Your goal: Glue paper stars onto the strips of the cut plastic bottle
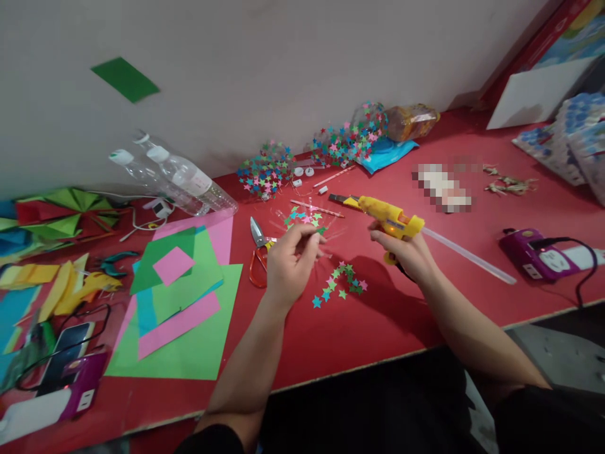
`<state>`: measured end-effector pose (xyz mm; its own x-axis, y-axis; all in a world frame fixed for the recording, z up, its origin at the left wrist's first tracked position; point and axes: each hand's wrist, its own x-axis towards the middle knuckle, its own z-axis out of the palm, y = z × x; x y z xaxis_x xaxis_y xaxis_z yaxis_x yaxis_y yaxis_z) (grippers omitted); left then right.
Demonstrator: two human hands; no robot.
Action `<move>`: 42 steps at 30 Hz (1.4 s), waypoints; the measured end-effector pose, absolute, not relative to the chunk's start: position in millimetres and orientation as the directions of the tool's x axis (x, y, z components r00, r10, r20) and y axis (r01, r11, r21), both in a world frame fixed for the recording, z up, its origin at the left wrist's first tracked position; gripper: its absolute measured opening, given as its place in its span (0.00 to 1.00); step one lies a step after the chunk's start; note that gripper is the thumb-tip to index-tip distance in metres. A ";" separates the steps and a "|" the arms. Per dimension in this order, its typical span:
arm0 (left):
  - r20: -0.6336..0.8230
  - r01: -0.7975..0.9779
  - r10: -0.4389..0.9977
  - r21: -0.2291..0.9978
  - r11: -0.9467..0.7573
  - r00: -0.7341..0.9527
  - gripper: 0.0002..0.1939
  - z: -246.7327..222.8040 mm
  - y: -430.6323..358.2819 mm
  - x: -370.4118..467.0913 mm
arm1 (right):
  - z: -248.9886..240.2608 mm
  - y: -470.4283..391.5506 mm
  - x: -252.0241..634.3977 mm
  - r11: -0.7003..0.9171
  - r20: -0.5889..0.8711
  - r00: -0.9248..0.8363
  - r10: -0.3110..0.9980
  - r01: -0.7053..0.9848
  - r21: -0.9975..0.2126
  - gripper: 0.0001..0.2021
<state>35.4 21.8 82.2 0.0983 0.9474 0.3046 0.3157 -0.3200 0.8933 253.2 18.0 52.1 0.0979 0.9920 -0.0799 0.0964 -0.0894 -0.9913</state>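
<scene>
My right hand (406, 252) is wrapped round a yellow glue gun (390, 217), its nozzle pointing left and a long clear glue stick (467, 255) sticking out of its back. My left hand (293, 261) has thumb and forefinger pinched together at a small green star (321, 231). Behind that hand, clear thin strips with coloured stars (302, 217) spread over the red table (359, 334). Loose paper stars (343, 284) lie between my hands. Red-handled scissors (258, 252) rest just left of my left hand.
Star-covered balls (267, 170), plastic bottles (189, 180) and a blue packet (387, 154) line the wall. Coloured paper sheets (222, 340) lie left. A cutter (343, 200) and striped straws (316, 209) lie behind my hands. A purple power adapter (534, 252) is at right.
</scene>
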 end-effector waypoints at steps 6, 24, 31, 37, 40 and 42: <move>0.228 0.157 0.973 0.961 -0.228 0.023 0.04 83.1 23.7 23.6 | 31.4 42.2 267.3 -0.125 -0.099 0.085 0.991 0.404 -0.906 0.13; -0.074 0.005 0.987 0.997 0.074 0.140 0.09 76.9 8.4 -1.8 | 39.0 31.9 245.8 -0.155 -0.180 0.116 0.977 0.963 -0.222 0.25; -0.210 -0.050 0.931 0.971 0.235 0.299 0.06 81.4 7.6 3.7 | 79.9 10.0 202.0 0.772 0.584 -0.509 0.632 0.474 -0.423 0.04; -0.266 -0.080 0.892 0.946 0.315 0.365 0.07 76.0 8.7 2.1 | 77.1 20.0 188.9 0.855 0.575 -0.635 0.516 0.426 -0.297 0.07; -0.265 -0.069 0.896 0.949 0.308 0.355 0.07 74.7 9.0 0.7 | 74.5 25.0 191.8 0.848 0.556 -0.646 0.523 0.461 -0.262 0.08; -0.226 -0.042 0.936 0.968 0.246 0.268 0.06 75.7 8.6 0.0 | 76.6 29.8 195.7 0.823 0.564 -0.610 0.557 0.494 -0.279 0.07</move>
